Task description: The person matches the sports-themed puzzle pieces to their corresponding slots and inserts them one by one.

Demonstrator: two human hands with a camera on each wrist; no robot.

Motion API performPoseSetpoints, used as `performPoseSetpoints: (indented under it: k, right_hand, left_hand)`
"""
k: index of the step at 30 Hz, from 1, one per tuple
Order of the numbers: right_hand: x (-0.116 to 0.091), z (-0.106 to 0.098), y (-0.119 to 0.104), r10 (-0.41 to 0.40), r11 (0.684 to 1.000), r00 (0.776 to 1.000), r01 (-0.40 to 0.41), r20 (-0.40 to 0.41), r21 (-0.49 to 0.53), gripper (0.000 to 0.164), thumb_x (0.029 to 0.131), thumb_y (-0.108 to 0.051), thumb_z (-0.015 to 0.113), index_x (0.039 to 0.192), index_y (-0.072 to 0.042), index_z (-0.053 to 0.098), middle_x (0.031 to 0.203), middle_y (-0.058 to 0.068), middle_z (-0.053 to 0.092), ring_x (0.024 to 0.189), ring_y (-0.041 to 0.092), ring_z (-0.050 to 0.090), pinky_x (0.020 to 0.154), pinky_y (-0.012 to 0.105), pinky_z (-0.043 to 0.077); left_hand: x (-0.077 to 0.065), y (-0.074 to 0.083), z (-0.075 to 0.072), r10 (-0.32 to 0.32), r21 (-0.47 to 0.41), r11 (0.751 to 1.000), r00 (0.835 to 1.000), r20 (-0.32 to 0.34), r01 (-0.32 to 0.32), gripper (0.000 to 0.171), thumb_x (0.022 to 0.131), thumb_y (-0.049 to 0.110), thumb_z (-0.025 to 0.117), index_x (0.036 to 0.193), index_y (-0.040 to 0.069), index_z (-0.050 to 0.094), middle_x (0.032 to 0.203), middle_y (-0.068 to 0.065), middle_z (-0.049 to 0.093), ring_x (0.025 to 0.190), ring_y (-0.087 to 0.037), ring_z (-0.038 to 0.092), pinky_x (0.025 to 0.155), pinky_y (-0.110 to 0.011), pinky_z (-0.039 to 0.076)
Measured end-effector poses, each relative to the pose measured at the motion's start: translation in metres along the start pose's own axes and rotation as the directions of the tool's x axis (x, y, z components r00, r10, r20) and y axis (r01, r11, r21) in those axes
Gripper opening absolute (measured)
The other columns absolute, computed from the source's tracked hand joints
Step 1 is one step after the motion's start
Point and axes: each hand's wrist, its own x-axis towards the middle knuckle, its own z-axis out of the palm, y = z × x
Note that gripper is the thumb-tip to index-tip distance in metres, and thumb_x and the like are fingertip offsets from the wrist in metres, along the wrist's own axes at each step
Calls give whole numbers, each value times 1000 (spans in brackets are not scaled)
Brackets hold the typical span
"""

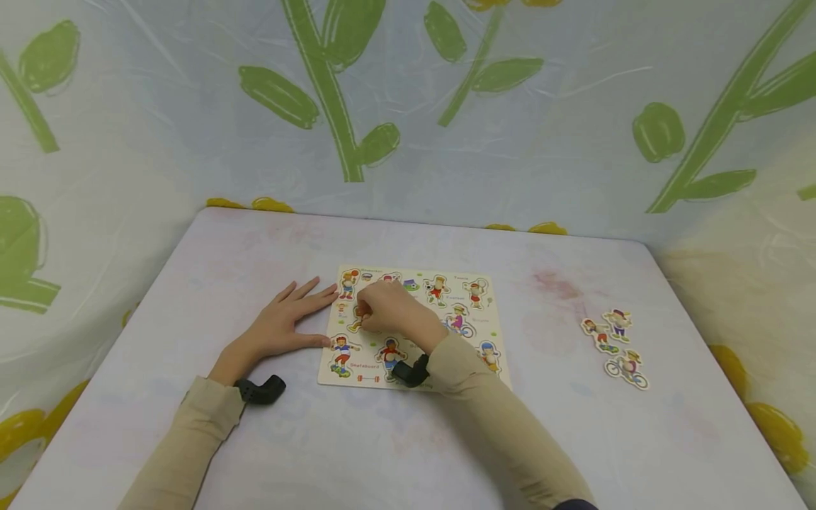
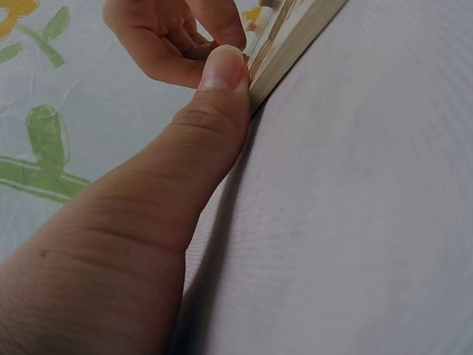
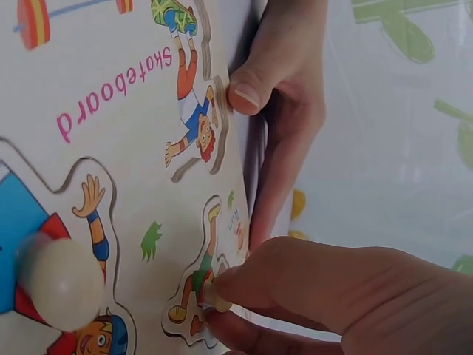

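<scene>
A wooden knob puzzle board point(image 1: 363, 348) with sports figures lies flat on the table. My right hand point(image 1: 395, 308) is over its left half, pinching the small knob of a runner piece point(image 3: 201, 279) between thumb and finger. The runner sits at its matching cutout; whether it is fully seated I cannot tell. My left hand point(image 1: 280, 322) lies spread on the table, its thumb and fingertips touching the board's left edge. Beside the thumb, the skateboard recess point(image 3: 196, 122) shows its printed figure without a knob. A knobbed figure with a blue helmet point(image 1: 390, 354) sits near the right wrist.
Three loose cut-out pieces lie right of the board: a skateboarder point(image 1: 598, 334), a figure in a purple cap point(image 1: 618, 324) and a cyclist point(image 1: 627, 368). A leaf-patterned sheet point(image 1: 510, 156) stands behind the pale table point(image 1: 306, 439).
</scene>
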Motion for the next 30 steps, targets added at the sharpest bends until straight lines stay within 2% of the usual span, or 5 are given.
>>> performPoseSetpoints:
  k: [6, 17, 30]
  right_hand:
    - [-5, -3, 0, -20, 1000, 1000, 20, 3, 0, 11, 87, -11, 70, 98, -12, 72, 78, -5, 58, 75, 13, 51, 84, 41, 41]
    - [-16, -4, 2, -41, 999, 998, 40, -41, -34, 18, 90, -15, 67, 107, -15, 72, 89, -1, 63, 77, 12, 52, 73, 33, 40]
    - [-39, -16, 12, -30, 1000, 996, 30, -85, -2, 20, 92, -17, 68, 111, -14, 71, 98, 2, 65, 87, 17, 57, 90, 47, 44]
  left_hand:
    - [1, 0, -1, -4, -2, 1000, 1000, 3, 4, 90, 80, 68, 68, 154, 24, 40, 159, 10, 33, 151, -25, 16, 122, -51, 5]
    - [0, 0, -1, -7, 0, 1000, 1000, 6, 7, 90, 81, 67, 68, 154, 23, 39, 159, 7, 33, 151, -27, 17, 122, -51, 6]
    - [1, 1, -1, -5, 2, 1000, 1000, 6, 5, 89, 81, 65, 69, 154, 23, 40, 159, 7, 33, 151, -27, 17, 122, -51, 6]
